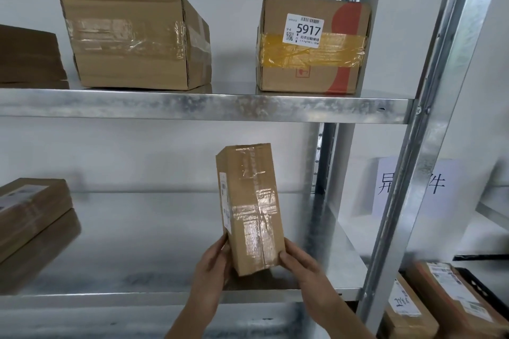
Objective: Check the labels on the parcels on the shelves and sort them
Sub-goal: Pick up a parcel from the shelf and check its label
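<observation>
A: Why is the tall parcel (252,209) stood on end at six o'clock?

B: I'd say to turn its side label (224,201) toward the eyes. The left hand (212,264) is wrapped around the lower left edge, the right hand (298,263) around the lower right corner, both closed on it above the lower shelf (165,278).

A: Room to move?

B: Plenty at nine o'clock before the flat parcels (30,209). At three, the upright post (413,173) is near. Overhead, the upper shelf edge (192,106) limits lifting; the 5917 box (314,44) sits at one o'clock.

A parcel storeroom: galvanized metal shelving (209,106) holding taped, labelled cardboard parcels (312,44).
</observation>
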